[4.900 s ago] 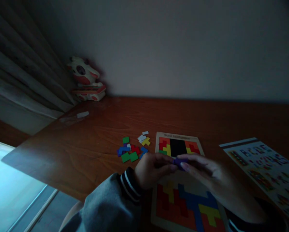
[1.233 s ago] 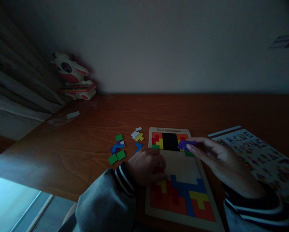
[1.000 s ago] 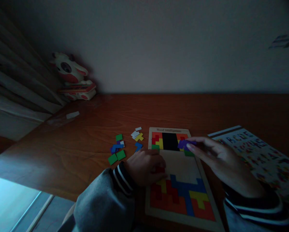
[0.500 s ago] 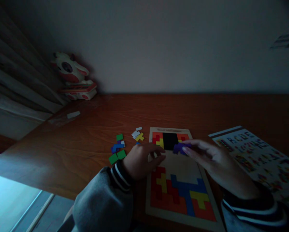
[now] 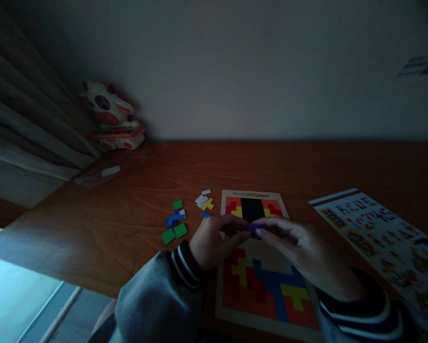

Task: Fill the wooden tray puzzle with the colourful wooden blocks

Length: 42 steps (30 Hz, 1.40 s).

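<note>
Over the middle of the wooden puzzle board (image 5: 271, 255), a purple puzzle piece (image 5: 255, 228) is pinched between my two hands. My left hand (image 5: 216, 240) has thumb and fingertips closed on its left end. From the other side, my right hand (image 5: 303, 245) grips it between thumb and fingers, which cover part of it. Red, yellow, blue and orange pieces fill the near part of the board. Along its far edge sit red, orange and yellow pieces around a black block (image 5: 252, 209). Bare wood shows in between.
Left of the board lie loose pieces: green (image 5: 180, 230), blue (image 5: 176, 217), yellow (image 5: 207, 204) and white (image 5: 201, 200). A printed pattern sheet (image 5: 371, 224) is on the right. A cow-shaped toy (image 5: 108, 107) stands at the back left, by the curtain (image 5: 24, 109) and wall.
My right hand has brought the purple piece left and nearer to me. My left hand has moved slightly right, and its fingers have closed on the piece too.
</note>
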Available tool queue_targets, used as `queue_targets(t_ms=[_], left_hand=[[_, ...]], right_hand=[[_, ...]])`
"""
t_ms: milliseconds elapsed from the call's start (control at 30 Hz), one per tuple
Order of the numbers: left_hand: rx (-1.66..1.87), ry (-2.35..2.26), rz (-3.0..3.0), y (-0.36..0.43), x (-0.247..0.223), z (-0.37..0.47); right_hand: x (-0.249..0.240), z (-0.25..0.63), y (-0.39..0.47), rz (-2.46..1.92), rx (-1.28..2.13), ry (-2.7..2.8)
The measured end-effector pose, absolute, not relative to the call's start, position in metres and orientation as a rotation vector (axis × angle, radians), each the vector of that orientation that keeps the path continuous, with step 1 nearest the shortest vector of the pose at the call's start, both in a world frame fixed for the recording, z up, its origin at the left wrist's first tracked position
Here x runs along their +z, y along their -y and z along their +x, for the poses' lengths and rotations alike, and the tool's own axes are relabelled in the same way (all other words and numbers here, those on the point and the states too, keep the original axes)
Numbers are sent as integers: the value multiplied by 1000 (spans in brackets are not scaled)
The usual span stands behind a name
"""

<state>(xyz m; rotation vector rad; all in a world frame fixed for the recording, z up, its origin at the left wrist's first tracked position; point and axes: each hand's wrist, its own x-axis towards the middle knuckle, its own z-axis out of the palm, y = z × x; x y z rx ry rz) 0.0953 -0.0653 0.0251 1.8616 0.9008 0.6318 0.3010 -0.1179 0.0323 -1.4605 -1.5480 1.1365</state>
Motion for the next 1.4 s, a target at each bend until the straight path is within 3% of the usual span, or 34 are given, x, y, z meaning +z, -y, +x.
queue_targets(t_ms=[567,933,1400], left_hand=[[643,-1015,2018,67,28,95],[422,-982,2091,68,22,102],[539,-875,2427,67,6,102]], right_hand=[[36,319,116,-1590,962,1490],[38,319,117,-1564,896,1484],[35,323,118,-1593,927,1442]])
